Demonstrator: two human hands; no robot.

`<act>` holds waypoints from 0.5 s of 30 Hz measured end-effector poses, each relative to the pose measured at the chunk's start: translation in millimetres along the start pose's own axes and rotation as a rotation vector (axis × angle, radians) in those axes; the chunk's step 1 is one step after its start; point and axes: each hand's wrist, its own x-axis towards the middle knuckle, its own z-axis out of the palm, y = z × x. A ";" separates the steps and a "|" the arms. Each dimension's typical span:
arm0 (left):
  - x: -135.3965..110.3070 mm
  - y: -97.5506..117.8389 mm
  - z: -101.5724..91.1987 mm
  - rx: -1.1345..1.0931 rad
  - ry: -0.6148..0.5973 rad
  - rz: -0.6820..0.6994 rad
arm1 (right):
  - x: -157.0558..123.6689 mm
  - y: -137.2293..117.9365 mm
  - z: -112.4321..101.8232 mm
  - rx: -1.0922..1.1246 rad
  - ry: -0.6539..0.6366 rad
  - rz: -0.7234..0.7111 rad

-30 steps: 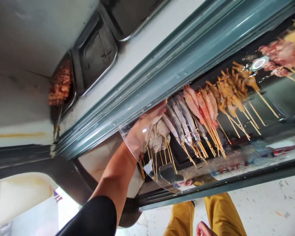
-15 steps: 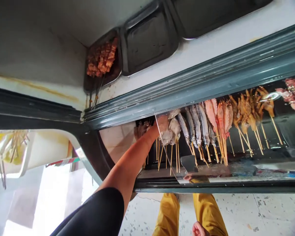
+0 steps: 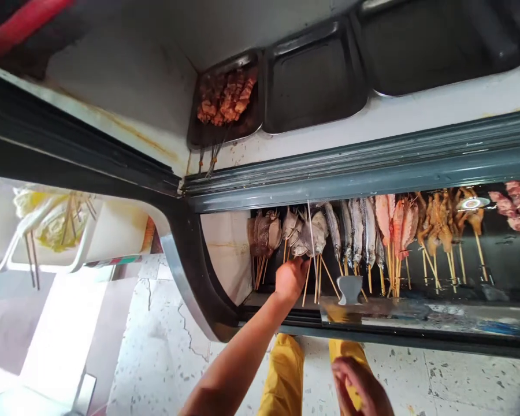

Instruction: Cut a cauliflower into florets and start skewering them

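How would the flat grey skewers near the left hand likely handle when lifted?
The flat grey skewers look glossy, so they may be slippery. Their thin sticks should probably keep them fairly stiff lengthwise. With bulk at one end, they may dip when lifted by the stick.

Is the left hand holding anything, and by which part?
It cannot be told: the left hand is at sticks of grey skewers, its grip unclear.
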 end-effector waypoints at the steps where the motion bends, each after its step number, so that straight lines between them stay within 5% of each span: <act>1: -16.2 -6.7 -4.8 0.002 0.060 -0.013 | 23.8 -15.8 -20.5 -0.088 0.040 -0.107; 3: -54.2 -23.0 -15.1 0.002 0.173 0.001 | 67.4 -41.2 -53.6 -0.317 0.227 -0.168; 6: -113.4 -52.7 -28.1 0.013 0.306 0.085 | 108.3 -59.0 -76.7 -0.554 0.246 -0.095; 10: -176.0 -98.1 -37.4 0.034 0.388 0.130 | 119.3 -57.0 -73.5 -0.641 0.278 0.021; 15: -239.2 -146.5 -27.5 -0.003 0.320 0.084 | 115.8 -54.1 -65.5 -0.521 0.272 0.150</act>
